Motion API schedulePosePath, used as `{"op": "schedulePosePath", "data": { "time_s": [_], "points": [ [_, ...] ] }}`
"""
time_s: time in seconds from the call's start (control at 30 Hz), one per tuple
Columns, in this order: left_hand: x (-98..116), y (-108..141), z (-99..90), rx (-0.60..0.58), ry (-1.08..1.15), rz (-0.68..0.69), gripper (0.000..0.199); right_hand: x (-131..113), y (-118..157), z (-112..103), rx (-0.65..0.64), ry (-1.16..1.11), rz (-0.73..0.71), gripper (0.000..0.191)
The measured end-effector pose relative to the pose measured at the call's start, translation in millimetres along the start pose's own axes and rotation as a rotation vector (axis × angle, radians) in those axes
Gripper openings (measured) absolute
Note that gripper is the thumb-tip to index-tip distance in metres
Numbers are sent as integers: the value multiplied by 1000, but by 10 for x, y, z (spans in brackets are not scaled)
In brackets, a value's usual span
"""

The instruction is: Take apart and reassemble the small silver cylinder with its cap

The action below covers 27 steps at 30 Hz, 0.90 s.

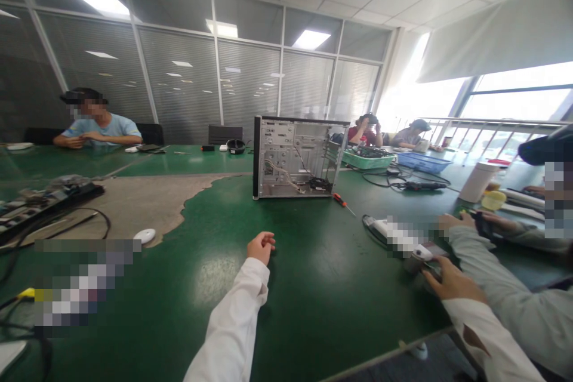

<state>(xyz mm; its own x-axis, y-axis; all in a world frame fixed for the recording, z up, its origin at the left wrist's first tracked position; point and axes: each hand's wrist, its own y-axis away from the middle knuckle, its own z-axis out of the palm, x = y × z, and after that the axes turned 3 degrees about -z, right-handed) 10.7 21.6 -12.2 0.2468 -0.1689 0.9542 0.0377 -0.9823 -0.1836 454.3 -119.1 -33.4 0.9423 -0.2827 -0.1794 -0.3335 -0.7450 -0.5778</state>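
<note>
My left hand [262, 246] rests on the green table [308, 310] in front of me, fingers loosely bent with gaps between them and nothing visible in them. Beyond it stands an open computer case [301, 158], its bare metal inside and some cables facing me. A red-handled screwdriver [340, 200] lies by the case's right foot. Over on the right, my right hand [454, 280] has thumb and finger around a small grey and white object [419, 255] whose kind I cannot make out. A white power strip [394, 233], partly blurred out, lies just beyond that object.
Close on my right, a co-worker's hand and grey sleeve [474, 250] reach over the table. A white cylinder [478, 182], a green basket [369, 159] and a blue basket [423, 162] stand farther back. Cables and a power strip [49, 200] lie left, near a white round disc [144, 236].
</note>
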Motion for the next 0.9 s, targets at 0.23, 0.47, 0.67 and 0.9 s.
{"op": "schedulePosePath", "data": {
  "time_s": [0.23, 0.47, 0.67, 0.9],
  "points": [
    [5, 11, 0, -2, -5, 0, 31, -951, 148, -78, -166, -228, -199, 41],
    [-7, 3, -19, 3, -8, 3, 29, -2602, 29, 122, -302, -638, -457, 45],
    [3, -7, -47, 18, -17, 113, 30, -3434, -110, 567, -415, -887, -373, 68],
    [-13, -40, -21, -30, -84, 158, 36, -3385, -117, 639, -498, -1055, -400, 73]
  ]
}}
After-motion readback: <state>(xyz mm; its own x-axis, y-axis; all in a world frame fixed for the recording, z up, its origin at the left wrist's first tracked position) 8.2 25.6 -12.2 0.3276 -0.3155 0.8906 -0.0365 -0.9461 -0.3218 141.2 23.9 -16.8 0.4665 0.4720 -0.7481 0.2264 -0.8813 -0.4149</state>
